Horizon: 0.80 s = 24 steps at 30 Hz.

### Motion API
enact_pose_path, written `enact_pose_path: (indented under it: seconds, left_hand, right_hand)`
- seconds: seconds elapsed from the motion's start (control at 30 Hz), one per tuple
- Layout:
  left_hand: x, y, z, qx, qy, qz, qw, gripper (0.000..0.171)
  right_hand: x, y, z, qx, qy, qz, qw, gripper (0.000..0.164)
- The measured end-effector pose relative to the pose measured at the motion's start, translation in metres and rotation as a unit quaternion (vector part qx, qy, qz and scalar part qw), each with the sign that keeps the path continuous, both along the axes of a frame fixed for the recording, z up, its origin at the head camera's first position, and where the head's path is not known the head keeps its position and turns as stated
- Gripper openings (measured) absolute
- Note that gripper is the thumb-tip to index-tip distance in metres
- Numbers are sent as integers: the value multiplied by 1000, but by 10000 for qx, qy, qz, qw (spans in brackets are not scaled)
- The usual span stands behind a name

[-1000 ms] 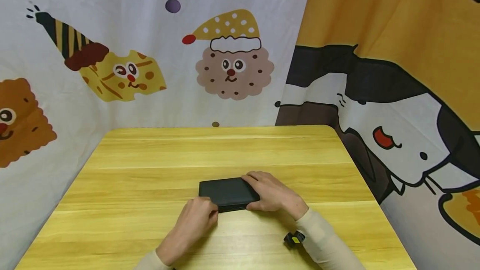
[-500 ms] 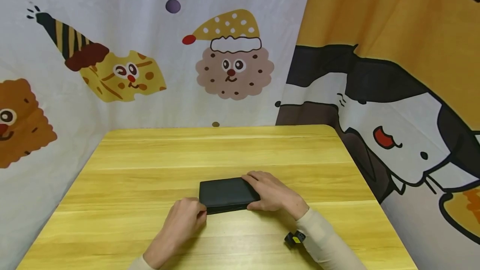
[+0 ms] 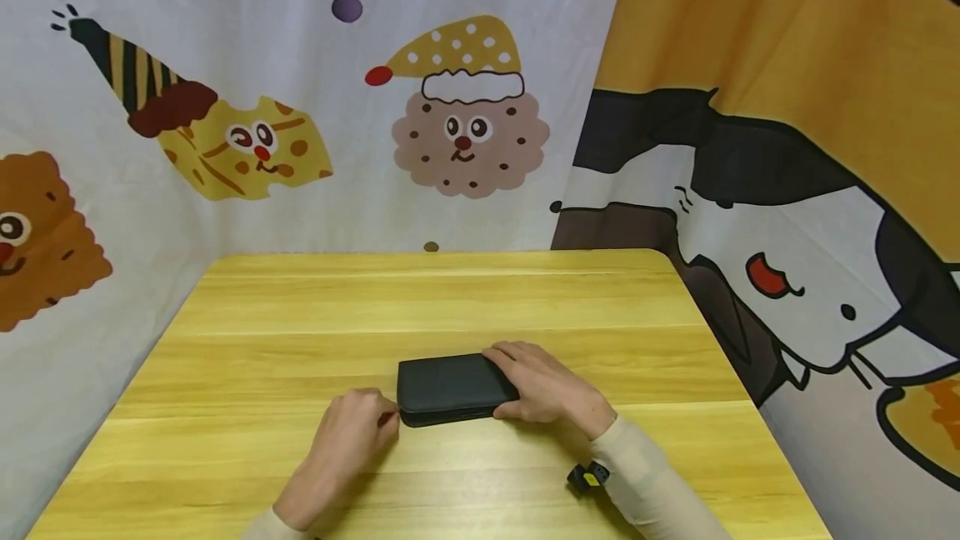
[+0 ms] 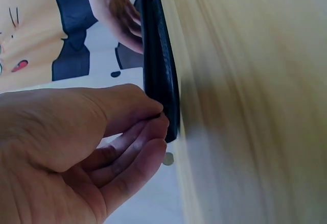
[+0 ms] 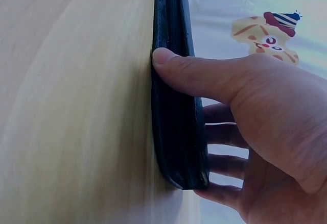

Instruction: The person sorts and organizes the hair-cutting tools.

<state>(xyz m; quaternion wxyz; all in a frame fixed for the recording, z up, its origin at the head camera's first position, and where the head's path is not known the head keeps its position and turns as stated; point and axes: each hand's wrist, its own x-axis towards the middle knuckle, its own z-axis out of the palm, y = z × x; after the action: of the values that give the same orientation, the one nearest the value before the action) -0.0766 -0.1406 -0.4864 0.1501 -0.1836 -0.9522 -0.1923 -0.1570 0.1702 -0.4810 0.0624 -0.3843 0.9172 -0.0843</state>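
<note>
A flat black wallet point(image 3: 453, 386) lies on the wooden table, its long front edge facing me. Along that edge, the right wrist view shows a dark gap between the wallet's two covers point(image 5: 176, 117). My right hand point(image 3: 546, 386) grips the wallet's right end, with the thumb on the front edge and the fingers over the far side. At the near left corner, my left hand point(image 3: 351, 432) pinches with thumb and index finger. The zipper pull there is mostly hidden between those fingertips, which the left wrist view shows right at the wallet's corner point(image 4: 172, 129).
The wooden tabletop point(image 3: 450, 298) spreads around the wallet on all sides. Beyond it hangs a white and orange cartoon-print curtain point(image 3: 285, 40). A small black device point(image 3: 588, 477) sits at the right sleeve.
The left hand has slid leftward along the wallet's front edge, from near its middle to the left corner. Behind it, the front edge stands parted. The right hand has kept its hold.
</note>
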Motion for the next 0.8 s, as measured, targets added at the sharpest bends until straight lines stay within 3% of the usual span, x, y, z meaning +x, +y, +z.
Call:
enact_pose_path:
  seconds: [0.23,0.43,0.8]
  left_hand:
    - [-9,-10,-2,141,-247,53,9996,27]
    - [-18,-13,-3,123,-368,15,9992,35]
    - [-24,-13,-3,-147,-141,-33,9998,40]
  right_hand:
    - [1,-2,2,46,-33,20,10000,91]
    - [2,-2,3,98,-32,33,9999,90]
    - [1,-1,3,87,5,97,9999,90]
